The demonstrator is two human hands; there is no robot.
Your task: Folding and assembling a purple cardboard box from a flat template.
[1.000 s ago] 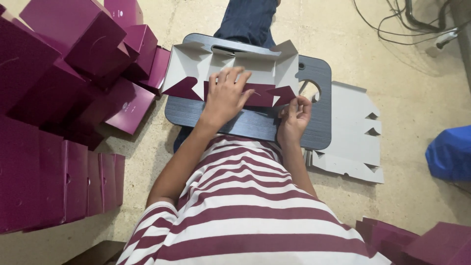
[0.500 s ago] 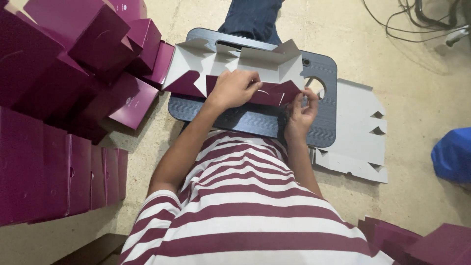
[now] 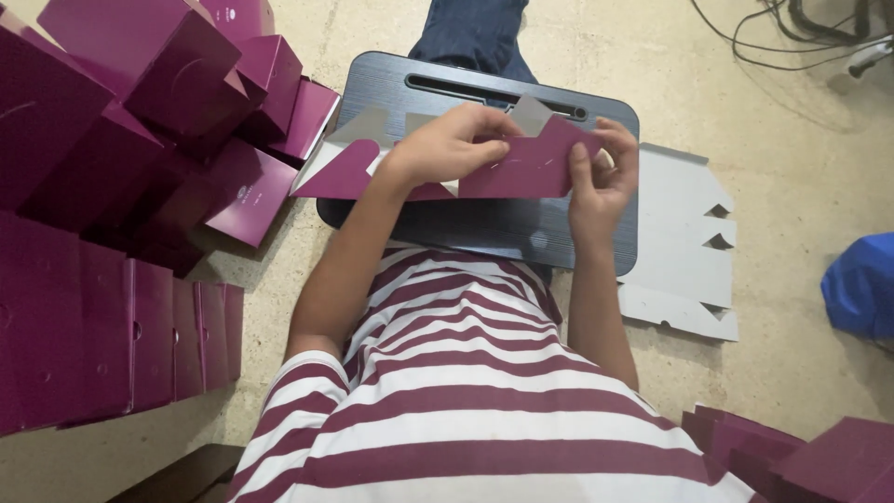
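Stacked purple boxes crowd the left; flat grey cardboard lies right of the lap tray; bare floor beyond stays open.

left hand: raised ahead of chest, fingers curled in a pinch
right hand: raised alongside, fingers and thumb pinched

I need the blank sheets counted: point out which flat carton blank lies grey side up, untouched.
The grey carton blank on the floor right of the lap desk; the other blank shows purple, held by both hands.
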